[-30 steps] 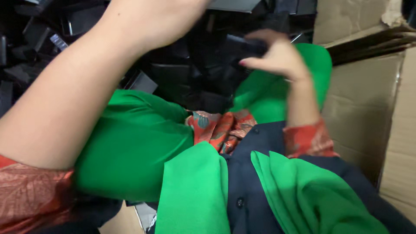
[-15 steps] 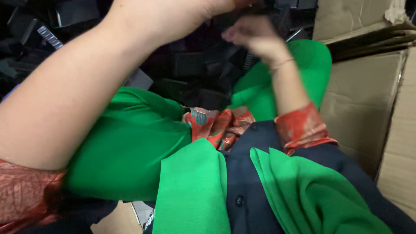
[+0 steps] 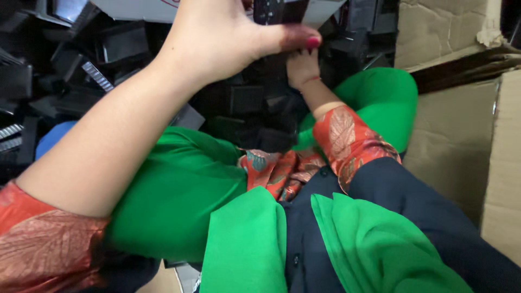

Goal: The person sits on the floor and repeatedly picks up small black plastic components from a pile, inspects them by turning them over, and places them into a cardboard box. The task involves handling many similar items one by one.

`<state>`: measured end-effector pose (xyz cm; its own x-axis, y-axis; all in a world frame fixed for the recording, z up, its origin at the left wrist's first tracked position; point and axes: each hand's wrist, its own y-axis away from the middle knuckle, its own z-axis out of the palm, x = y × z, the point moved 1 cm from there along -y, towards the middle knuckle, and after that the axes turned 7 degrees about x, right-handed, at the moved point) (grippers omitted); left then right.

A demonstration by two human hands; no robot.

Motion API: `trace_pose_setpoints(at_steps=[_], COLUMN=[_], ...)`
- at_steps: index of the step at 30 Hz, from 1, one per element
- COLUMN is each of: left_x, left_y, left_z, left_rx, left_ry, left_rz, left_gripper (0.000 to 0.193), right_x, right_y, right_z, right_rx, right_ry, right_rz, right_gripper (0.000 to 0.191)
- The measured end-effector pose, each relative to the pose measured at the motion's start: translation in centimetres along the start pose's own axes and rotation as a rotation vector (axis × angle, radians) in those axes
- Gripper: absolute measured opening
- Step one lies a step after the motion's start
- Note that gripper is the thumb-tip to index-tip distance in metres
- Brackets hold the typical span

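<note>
Your left hand (image 3: 217, 43) pinches a small black part (image 3: 268, 11) by its edge, so it could slip into the black pile (image 3: 108, 49) under your grip; whether your right hand (image 3: 302, 66) grips anything is hidden.

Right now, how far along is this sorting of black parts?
Nothing clearly finished shows. The left hand holds a black part up near the top edge; the right hand sits just under it, partly hidden. A big pile of black parts remains in front, beside the cardboard box.
</note>
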<state>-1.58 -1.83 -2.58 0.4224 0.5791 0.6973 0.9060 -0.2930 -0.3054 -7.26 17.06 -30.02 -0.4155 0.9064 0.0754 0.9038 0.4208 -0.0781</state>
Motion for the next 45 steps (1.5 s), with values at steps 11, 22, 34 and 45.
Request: trace_pose_setpoints(at_steps=[11, 22, 34, 45], left_x=[-1.3, -1.0, -0.6, -1.0], left_y=[0.1, 0.0, 0.0, 0.4], left_z=[0.6, 3.5, 3.0, 3.6], left_rx=[-0.077, -0.158, -0.177, -0.073], left_ry=[0.305, 0.706, 0.724, 0.773], left_rz=[-0.028, -0.148, -0.029, -0.014], left_gripper=[0.057, 0.075, 0.081, 0.082], right_x=[5.2, -1.8, -2.5, -3.6], right_y=[7.0, 10.1, 10.4, 9.2], right_z=[-8.7, -17.4, -19.6, -19.3], right_rx=[0.335, 0.699, 0.826, 0.866], right_ry=[-1.44, -1.618, -1.55, -1.293], right_rz=[0.231, 0.033, -0.085, -0.258], right_gripper=[0.039, 0.059, 0.057, 0.077])
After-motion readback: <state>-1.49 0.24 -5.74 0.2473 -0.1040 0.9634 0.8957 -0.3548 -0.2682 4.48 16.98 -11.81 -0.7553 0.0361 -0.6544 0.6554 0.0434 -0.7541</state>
